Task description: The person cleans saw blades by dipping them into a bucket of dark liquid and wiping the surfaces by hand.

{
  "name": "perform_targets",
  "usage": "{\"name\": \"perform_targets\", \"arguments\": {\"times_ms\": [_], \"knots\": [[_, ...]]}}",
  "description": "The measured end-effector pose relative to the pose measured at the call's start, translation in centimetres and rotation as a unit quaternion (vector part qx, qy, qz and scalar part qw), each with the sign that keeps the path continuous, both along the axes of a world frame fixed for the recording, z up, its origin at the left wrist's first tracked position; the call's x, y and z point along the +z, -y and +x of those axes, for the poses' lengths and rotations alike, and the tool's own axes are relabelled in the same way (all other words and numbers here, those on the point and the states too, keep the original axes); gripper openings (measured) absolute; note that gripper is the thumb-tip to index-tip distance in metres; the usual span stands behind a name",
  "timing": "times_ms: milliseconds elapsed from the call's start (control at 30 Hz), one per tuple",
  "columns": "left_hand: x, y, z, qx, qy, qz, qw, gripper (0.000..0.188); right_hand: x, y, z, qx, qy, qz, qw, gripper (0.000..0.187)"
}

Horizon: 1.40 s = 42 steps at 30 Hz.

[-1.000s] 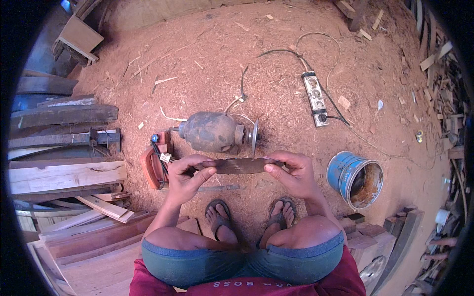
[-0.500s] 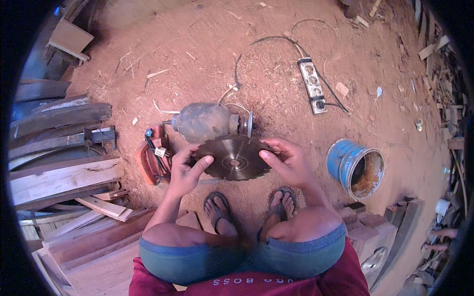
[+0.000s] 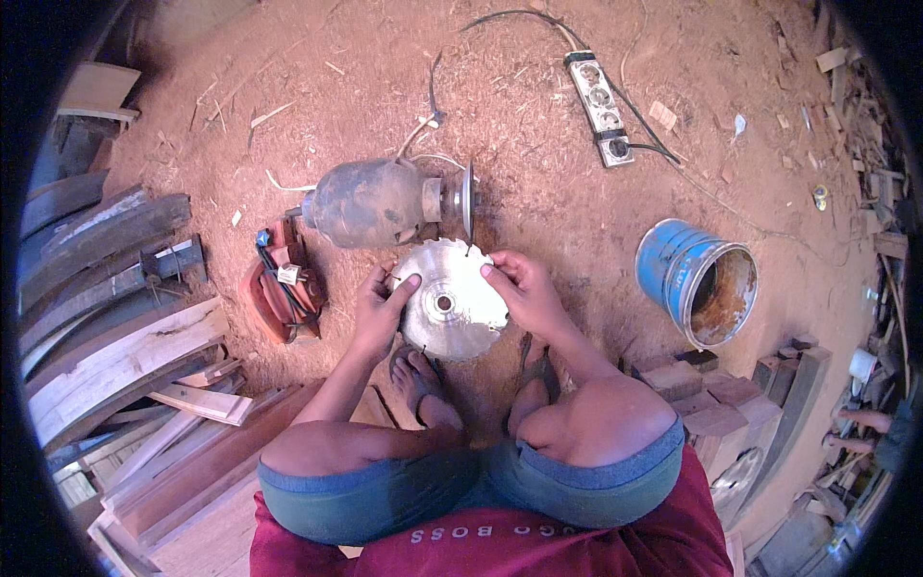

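A round, toothed circular saw blade (image 3: 445, 332) is held up above my feet, its bright face catching the light and a small hole at its centre. My left hand (image 3: 377, 310) grips the blade's left edge, thumb on the face and fingers behind. At the upper right edge my right hand (image 3: 527, 291) pinches it the same way. Just beyond the blade lies a dusty electric motor (image 3: 370, 202) with a thin grinding disc (image 3: 468, 207) on its shaft, close to the blade's top edge. The fingers behind the blade are partly hidden.
An orange-red power tool (image 3: 279, 293) with a bundled cord lies left of my hands. A blue rusty bucket (image 3: 663, 264) rests tipped at the right. A power strip (image 3: 600, 108) with cables lies farther off. Planks (image 3: 130, 356) are stacked left, wood blocks (image 3: 716, 409) at right.
The blade has turned from a dark, tilted view to its bright face shown nearly full on. Both hands have shifted slightly left with it, still gripping. The surroundings shift in view.
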State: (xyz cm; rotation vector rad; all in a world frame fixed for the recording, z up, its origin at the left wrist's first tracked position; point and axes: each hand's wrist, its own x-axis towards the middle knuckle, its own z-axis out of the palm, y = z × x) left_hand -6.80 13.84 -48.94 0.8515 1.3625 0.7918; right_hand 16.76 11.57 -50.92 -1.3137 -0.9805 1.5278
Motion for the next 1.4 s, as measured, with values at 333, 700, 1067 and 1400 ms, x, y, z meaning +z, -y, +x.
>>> {"name": "perform_targets", "arguments": {"times_ms": [333,700,1067,1400], "knots": [[-1.5,0.1,0.6,0.016,-0.038,-0.003,0.999,0.034,-1.9,-0.1,-0.3,-0.020,0.028,-0.023,0.999,0.023],[-2.7,0.2,0.8,0.028,-0.059,0.001,0.998,0.035,-2.2,-0.6,-0.1,-0.005,0.062,-0.047,0.997,0.024],[-2.4,0.3,1.0,0.029,-0.086,-0.029,0.995,0.036,-2.0,-0.9,-0.2,-0.008,0.084,-0.063,0.994,0.025],[-2.6,0.4,1.0,0.035,-0.058,-0.016,0.998,0.035,-2.6,-0.9,-0.3,-0.010,0.075,-0.049,0.996,0.025]]}}
